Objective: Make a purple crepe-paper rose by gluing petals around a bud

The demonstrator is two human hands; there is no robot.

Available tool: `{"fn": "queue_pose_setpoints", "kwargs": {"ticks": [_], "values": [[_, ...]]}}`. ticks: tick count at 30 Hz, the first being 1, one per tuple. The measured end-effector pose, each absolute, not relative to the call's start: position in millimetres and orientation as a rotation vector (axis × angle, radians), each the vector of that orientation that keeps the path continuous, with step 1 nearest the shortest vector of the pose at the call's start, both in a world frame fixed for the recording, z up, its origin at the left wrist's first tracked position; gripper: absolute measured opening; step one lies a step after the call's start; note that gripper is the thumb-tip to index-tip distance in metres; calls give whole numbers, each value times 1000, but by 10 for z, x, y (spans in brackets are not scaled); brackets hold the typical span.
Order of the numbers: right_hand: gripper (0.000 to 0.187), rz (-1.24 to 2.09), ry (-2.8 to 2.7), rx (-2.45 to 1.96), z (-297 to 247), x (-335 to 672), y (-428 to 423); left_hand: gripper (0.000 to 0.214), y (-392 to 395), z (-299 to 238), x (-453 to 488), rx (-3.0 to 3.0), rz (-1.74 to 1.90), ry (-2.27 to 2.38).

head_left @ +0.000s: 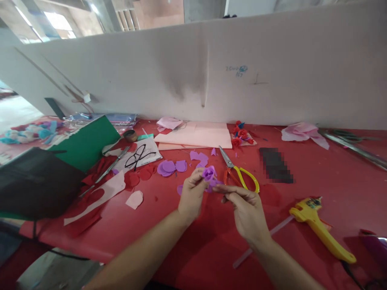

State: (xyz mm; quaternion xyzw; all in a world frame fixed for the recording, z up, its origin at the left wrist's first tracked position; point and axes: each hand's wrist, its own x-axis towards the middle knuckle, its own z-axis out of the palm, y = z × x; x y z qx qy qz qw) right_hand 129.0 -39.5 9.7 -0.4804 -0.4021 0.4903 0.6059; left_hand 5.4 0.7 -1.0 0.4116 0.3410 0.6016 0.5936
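Note:
A small purple paper flower [209,173] is pinched between the thumb and fingers of my left hand [193,193], above the red table. My right hand [246,209] is at its right side, with thumb and fingers closed at a purple petal [215,184] below the bloom. Just behind my hands lie scissors [242,173] with yellow and orange handles, blades pointing away. Loose purple petals [166,168] and a purple paper scrap [199,158] rest to the left and behind the flower.
A yellow glue gun [320,229] lies at right, near a clear glue stick [242,257]. Left are eyeglasses [139,156], a pink scrap [99,201] and a green board [90,145]. Red flowers [241,135] and pink sheets [196,135] lie by the white partition [187,72].

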Motion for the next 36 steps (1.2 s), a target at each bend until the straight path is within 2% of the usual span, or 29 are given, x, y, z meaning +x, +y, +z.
{"fn": "queue_pose_setpoints", "kwargs": {"ticks": [5, 13, 22, 29, 36], "values": [[21, 1102, -1019, -1188, 137, 1279, -356, 7, 58, -68, 52, 864, 1390, 780], [19, 1046, -1118, -1175, 65, 1278, -335, 5, -20, 49, 20, 1146, 1442, 773], [9, 1006, -1180, -1084, 55, 1325, -344, 4, -24, 87, -13, 1278, 1461, 760], [9, 997, -1213, -1074, 67, 1310, -348, 10, -11, 119, -19, 1311, 1416, 762], [12, 1023, -1221, -1140, 34, 1295, -335, 7, -9, 71, 1, 1234, 1366, 775]]}}
